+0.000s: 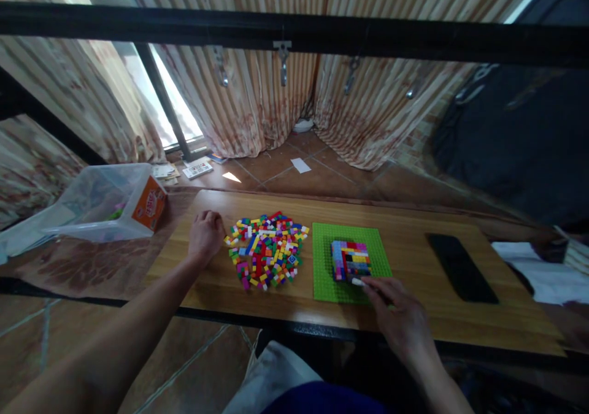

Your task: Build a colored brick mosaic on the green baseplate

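Note:
My right hand (398, 306) pinches a small white brick (357, 281) between thumb and fingers, at the near edge of a multicoloured brick build (350, 260). Roughly square, with stacked walls and rows of yellow, grey and red inside, that build sits on a green baseplate (322, 288). Whether the white brick touches it I cannot tell. To the left, my left hand (207, 235) rests on the tabletop with its fingers curled and no brick showing in them. Just right of its knuckles spreads a loose pile of small coloured bricks (267, 248).
A black phone-like slab (461, 268) lies on the wooden table (405, 211), right of the baseplate. Left of the table stands a clear plastic bin (105, 199) with an orange label. A dark metal bar (304, 30) with hanging hooks crosses above. White papers (518, 264) lie at the right.

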A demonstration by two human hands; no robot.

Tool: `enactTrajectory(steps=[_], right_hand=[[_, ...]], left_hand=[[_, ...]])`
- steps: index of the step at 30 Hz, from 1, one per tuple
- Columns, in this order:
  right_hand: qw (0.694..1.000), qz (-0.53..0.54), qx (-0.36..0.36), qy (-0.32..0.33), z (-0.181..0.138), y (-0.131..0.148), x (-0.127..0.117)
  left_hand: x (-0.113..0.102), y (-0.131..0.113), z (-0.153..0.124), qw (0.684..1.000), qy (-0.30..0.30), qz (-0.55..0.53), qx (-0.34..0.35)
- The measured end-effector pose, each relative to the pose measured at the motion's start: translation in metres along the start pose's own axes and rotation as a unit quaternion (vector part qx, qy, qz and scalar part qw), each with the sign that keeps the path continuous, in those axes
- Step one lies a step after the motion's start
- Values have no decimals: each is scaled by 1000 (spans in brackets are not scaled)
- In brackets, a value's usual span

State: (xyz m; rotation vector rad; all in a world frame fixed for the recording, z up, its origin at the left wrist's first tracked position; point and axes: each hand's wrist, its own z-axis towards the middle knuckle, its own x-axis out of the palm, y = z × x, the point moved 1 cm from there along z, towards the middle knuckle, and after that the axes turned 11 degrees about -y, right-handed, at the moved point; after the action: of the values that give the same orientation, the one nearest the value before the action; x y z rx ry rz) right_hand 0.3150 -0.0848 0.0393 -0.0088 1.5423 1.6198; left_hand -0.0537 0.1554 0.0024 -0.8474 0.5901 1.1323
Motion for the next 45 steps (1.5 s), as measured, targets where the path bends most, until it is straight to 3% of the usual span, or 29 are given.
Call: enactTrajectory(steps=[3, 14, 25, 31, 41, 45], right_hand=[[999, -9, -38, -20, 8, -9, 2], [993, -21, -113, 16, 19, -15, 21], [980, -74, -179, -35, 12, -20, 27], [980, -72, -177, -62, 8, -19, 29], [982, -70, -166, -51, 6, -19, 28], [979, -67, -166, -95, 9, -13, 24]], left_hand=[[-1, -1, 0, 1000, -1, 2, -1], [-4, -2, 2, 1000, -5, 4, 6], [-3, -1, 2, 1000, 0, 22, 4], [-2, 0, 2, 1000, -1, 21, 7], [1, 3, 1, 1000, -2, 17, 12], [0, 2, 0, 1000, -5, 10, 3]])
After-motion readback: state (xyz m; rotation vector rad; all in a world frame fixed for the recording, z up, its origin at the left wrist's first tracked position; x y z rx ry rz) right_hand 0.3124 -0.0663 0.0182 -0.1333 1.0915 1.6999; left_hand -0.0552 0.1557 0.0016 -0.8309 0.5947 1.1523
